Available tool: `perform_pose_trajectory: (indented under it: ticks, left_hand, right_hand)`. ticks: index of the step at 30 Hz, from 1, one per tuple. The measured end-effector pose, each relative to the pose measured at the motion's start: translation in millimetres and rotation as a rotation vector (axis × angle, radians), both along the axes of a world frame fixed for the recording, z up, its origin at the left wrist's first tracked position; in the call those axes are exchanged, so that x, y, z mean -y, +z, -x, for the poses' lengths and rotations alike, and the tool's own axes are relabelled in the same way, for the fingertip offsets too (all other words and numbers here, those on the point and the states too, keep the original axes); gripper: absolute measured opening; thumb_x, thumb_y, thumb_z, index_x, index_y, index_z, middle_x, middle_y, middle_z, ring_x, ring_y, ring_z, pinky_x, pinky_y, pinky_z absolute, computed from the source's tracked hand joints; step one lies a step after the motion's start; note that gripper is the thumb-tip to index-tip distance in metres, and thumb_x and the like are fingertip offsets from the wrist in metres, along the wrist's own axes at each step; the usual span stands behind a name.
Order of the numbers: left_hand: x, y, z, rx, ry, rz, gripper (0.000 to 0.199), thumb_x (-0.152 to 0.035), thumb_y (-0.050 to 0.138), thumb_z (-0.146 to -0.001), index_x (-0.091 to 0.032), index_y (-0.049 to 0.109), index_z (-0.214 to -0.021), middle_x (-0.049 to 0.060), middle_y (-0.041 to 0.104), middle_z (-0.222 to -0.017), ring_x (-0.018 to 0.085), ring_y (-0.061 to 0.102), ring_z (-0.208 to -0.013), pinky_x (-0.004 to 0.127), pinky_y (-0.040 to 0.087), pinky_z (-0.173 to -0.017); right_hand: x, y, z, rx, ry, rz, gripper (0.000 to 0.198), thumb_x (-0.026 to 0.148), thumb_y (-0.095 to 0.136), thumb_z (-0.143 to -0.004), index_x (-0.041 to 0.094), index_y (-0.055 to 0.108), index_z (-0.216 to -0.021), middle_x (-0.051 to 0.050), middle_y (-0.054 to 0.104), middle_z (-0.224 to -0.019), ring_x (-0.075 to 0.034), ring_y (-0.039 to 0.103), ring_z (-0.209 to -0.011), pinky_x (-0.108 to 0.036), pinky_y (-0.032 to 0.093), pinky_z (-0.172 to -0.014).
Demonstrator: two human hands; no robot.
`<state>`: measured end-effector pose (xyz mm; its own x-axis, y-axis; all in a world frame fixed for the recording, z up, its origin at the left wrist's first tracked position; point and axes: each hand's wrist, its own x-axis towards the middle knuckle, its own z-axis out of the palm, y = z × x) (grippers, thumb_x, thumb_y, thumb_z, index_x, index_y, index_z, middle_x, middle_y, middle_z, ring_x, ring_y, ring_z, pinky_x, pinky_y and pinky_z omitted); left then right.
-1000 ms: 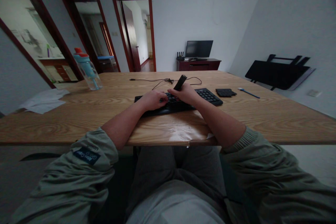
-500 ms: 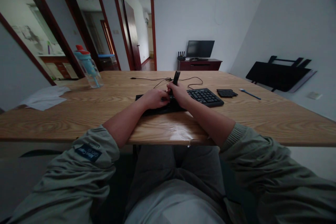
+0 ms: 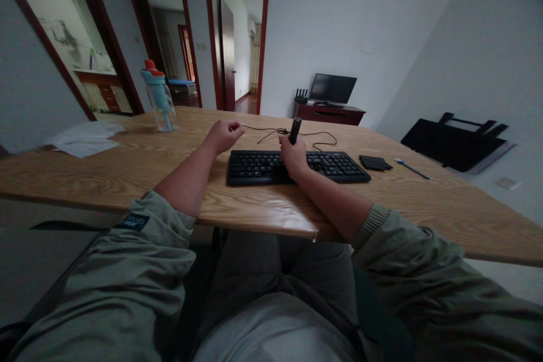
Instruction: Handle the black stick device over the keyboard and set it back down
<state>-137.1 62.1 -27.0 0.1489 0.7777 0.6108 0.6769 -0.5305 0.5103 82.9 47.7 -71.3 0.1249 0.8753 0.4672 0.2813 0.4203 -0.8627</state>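
Observation:
A black keyboard (image 3: 254, 172) lies flat on the wooden table in front of me. My right hand (image 3: 294, 158) is over its middle, fingers wrapped round an upright black cylindrical handle (image 3: 296, 129). The lower end of that handle is hidden by the hand, so its kind does not show. Off the keyboard's back left corner, my left hand (image 3: 224, 137) is raised with its fingertips pressed together. Whatever they pinch, if anything, is too small to make out. A thin black cable (image 3: 324, 137) loops behind the keyboard.
Right of the keyboard lie flat black pieces (image 3: 375, 163) side by side and a blue brush with a white tip (image 3: 413, 169). A water bottle (image 3: 161, 102) with a red lid stands back left, near white paper sheets (image 3: 85, 138). The table's front edge (image 3: 263, 229) is close to me.
My left hand has left the keyboard and moved left and back. My right hand stays over the keyboard with the black handle. The view has tilted and shifted slightly.

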Motion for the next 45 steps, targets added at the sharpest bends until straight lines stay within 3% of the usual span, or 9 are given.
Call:
perform_pose_trajectory:
  ticks: [5,15,37,40,45]
  left_hand:
    - [-9.7,-8.4,0.8,0.002,0.021,0.008,0.023,-0.035,0.056,-0.078,-0.016,0.066,-0.069,0.003,0.062,-0.067,0.017,0.053,-0.067,0.030,0.039,-0.066]
    - [-22.1,-17.7,10.8,-0.010,0.071,0.030,0.024,-0.038,0.056,-0.077,-0.018,0.066,-0.068,0.001,0.058,-0.060,0.017,0.049,-0.064,0.030,0.037,-0.063]
    - [-21.4,-19.0,6.8,0.035,0.046,0.060,0.020,-0.034,0.058,-0.076,-0.019,0.063,-0.065,0.002,0.058,-0.062,0.017,0.049,-0.065,0.031,0.036,-0.065]
    - [-23.0,-19.7,8.0,0.031,0.046,0.053,0.020,-0.034,0.058,-0.076,-0.019,0.063,-0.064,0.002,0.058,-0.062,0.017,0.049,-0.065,0.030,0.036,-0.065]
    - [-27.7,-22.4,11.4,0.016,0.034,0.035,0.021,-0.035,0.057,-0.077,-0.018,0.065,-0.066,0.001,0.059,-0.063,0.017,0.049,-0.065,0.030,0.034,-0.063]
  right_hand:
    - [-4.2,0.6,9.4,-0.034,-0.144,-0.065,0.037,0.054,0.050,-0.087,0.023,0.046,-0.067,0.000,0.047,-0.063,-0.017,0.049,-0.063,-0.028,0.040,-0.060]
    - [0.7,5.8,14.9,0.058,-0.274,-0.057,0.036,0.048,0.041,-0.095,0.022,0.053,-0.072,-0.006,0.058,-0.070,-0.022,0.056,-0.068,-0.030,0.042,-0.065]
    - [6.6,4.3,20.1,0.276,-0.186,-0.166,0.034,0.048,0.043,-0.094,0.022,0.056,-0.078,-0.007,0.062,-0.076,-0.022,0.056,-0.073,-0.030,0.042,-0.070]
    - [1.0,4.3,13.4,0.182,-0.213,-0.122,0.038,0.052,0.041,-0.093,0.023,0.053,-0.073,-0.005,0.056,-0.069,-0.021,0.055,-0.069,-0.029,0.040,-0.065]
    - [-15.7,3.6,-9.7,-0.151,-0.260,-0.005,0.047,0.067,0.038,-0.089,0.025,0.045,-0.070,-0.001,0.044,-0.060,-0.018,0.046,-0.054,-0.030,0.038,-0.052]
